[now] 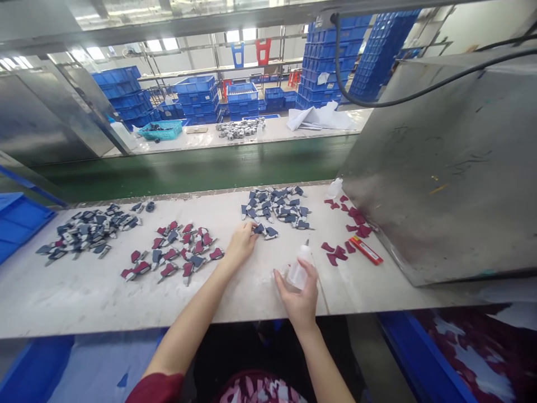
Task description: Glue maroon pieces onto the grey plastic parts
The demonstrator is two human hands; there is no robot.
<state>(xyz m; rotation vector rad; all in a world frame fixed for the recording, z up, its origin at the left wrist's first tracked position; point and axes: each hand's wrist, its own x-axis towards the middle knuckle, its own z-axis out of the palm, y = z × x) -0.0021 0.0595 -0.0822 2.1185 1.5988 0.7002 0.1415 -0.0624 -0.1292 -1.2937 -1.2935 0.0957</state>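
My right hand (302, 296) is wrapped round a translucent squeeze bottle (298, 273) with a narrow, dark-tipped nozzle pointing up. At the near edge of a pile of small dark blue and white parts (279, 204), my left hand (242, 244) has its fingers closed on one dark blue and white part (259, 229); the fingertips partly hide it. Another such part (271, 233) lies just right of it. Left of my left arm are spread similar parts, many with maroon faces (187, 238). Loose maroon pieces (358, 217) lie to the right of the bottle.
A red flat box (366, 250) and a small clear bottle (335, 188) lie near a metal housing (453, 168). Another heap of dark parts (90, 229) sits at far left. Beyond the worktable (235, 302) runs a green belt (201, 170). Blue bins (432, 358) flank me below.
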